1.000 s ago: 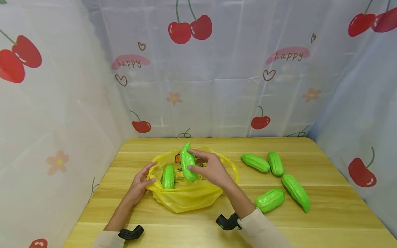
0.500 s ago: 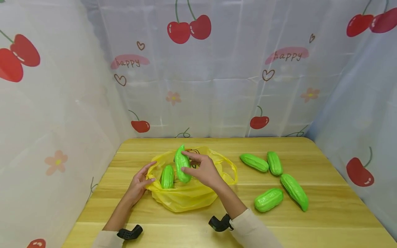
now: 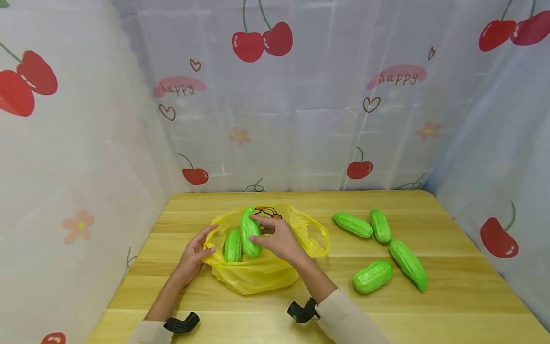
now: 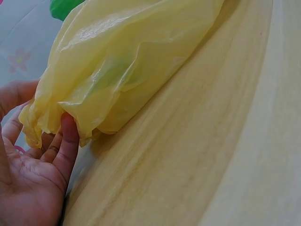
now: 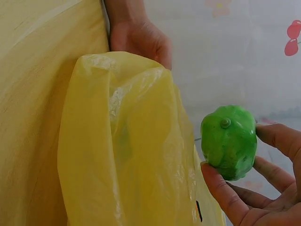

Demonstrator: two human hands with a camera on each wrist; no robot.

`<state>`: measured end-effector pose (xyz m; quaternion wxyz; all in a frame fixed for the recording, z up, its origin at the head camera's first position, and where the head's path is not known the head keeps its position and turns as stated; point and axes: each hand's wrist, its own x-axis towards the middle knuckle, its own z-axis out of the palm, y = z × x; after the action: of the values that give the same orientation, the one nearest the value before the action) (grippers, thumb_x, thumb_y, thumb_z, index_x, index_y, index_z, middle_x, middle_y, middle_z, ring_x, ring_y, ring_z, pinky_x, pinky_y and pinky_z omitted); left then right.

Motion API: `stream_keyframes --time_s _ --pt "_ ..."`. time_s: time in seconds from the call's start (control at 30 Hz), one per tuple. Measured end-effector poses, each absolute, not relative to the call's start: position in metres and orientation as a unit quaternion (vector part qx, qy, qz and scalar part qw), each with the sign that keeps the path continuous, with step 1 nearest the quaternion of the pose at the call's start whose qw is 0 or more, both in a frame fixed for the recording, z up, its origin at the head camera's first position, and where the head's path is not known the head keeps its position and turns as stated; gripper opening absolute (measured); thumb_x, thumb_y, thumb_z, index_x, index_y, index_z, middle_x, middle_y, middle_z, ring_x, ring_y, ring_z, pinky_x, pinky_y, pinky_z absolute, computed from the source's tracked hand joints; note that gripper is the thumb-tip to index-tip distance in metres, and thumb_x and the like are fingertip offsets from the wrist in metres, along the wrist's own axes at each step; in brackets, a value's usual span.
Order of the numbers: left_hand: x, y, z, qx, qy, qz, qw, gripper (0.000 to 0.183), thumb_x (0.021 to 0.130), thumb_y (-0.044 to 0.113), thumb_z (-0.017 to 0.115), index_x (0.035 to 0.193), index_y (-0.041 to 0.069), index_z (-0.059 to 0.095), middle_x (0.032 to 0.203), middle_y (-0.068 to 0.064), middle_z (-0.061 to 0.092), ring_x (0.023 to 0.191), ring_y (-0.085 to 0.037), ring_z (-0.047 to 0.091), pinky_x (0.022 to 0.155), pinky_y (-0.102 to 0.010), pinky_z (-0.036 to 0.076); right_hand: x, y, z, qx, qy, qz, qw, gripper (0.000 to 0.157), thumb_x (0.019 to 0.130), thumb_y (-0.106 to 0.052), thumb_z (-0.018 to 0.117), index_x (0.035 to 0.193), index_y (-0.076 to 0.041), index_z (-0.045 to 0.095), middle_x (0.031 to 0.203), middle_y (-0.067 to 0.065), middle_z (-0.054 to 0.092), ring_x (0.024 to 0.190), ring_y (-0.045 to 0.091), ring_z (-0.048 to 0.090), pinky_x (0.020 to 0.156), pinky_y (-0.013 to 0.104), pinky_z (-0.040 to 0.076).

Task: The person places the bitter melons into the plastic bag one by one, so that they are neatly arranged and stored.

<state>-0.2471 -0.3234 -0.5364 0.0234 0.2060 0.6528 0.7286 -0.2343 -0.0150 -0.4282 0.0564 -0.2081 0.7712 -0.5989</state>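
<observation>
A yellow plastic bag (image 3: 258, 279) lies on the table with its mouth spread wide. At its left rim my left hand (image 3: 193, 255) holds the edge; in the left wrist view the gathered plastic sits among the fingers. Over the bag's mouth, my right hand (image 3: 279, 239) grips a bright green toy bitter melon (image 3: 250, 234) between thumb and fingers, pointed end up and away. Seen from the right wrist, that melon (image 5: 228, 141) shows its stem end, beside the bag's wall. A second toy bitter melon (image 3: 233, 246) rests inside the bag, just left of the held one.
Several more green toy bitter melons lie on the wooden table (image 3: 464, 296) to the right, one of them (image 3: 373, 277) nearest the right sleeve. A white curtain (image 3: 292, 124) printed with cherries stands behind the table and along both sides.
My right hand has carried the bitter melon left and slightly down, close to the one in the bag. The left hand stays at the rim.
</observation>
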Motion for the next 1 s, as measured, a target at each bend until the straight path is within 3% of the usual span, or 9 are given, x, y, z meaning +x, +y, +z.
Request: stream_keyframes --time_s 0.2,0.47,0.7,1.0 --pt "-0.248 -0.321 -0.538 0.208 0.647 0.733 0.023 0.063 0.096 -0.010 0.054 0.155 -0.007 0.030 0.166 -0.022 0.016 0.153 -0.016 0.006 0.108 -0.020 0.039 -0.237 -0.015 -0.438 -0.196 0.773 -0.600 0.063 0.054 0.089 -0.025 0.080 0.140 -0.028 0.063 0.143 0.003 0.059 0.114 0.027 0.063 0.087 0.038 0.056" --pt "-0.247 -0.322 -0.539 0.199 0.654 0.729 0.022 0.062 0.097 -0.011 0.052 0.155 -0.005 0.031 0.166 -0.018 0.018 0.154 -0.018 0.001 0.111 -0.018 0.034 -0.241 -0.016 -0.446 -0.198 0.768 -0.604 0.077 0.051 0.091 -0.023 0.079 0.139 -0.026 0.064 0.144 0.000 0.059 0.114 0.028 0.062 0.083 0.038 0.057" --pt "-0.246 -0.322 -0.538 0.199 0.650 0.733 0.028 0.063 0.097 -0.011 0.052 0.156 -0.005 0.030 0.167 -0.020 0.014 0.153 -0.016 0.004 0.108 -0.021 0.040 -0.241 -0.019 -0.449 -0.181 0.749 -0.628 0.109 0.053 0.090 -0.016 0.079 0.140 -0.022 0.063 0.142 0.006 0.060 0.107 0.028 0.066 0.077 0.036 0.060" --pt "-0.245 -0.321 -0.536 0.205 0.652 0.730 0.020 0.063 0.097 -0.010 0.053 0.155 -0.006 0.030 0.166 -0.020 0.017 0.155 -0.027 -0.006 0.112 -0.016 0.031 -0.245 -0.020 -0.458 -0.177 0.740 -0.641 0.100 0.051 0.093 -0.012 0.075 0.142 -0.015 0.061 0.142 0.015 0.059 0.103 0.026 0.069 0.076 0.037 0.060"
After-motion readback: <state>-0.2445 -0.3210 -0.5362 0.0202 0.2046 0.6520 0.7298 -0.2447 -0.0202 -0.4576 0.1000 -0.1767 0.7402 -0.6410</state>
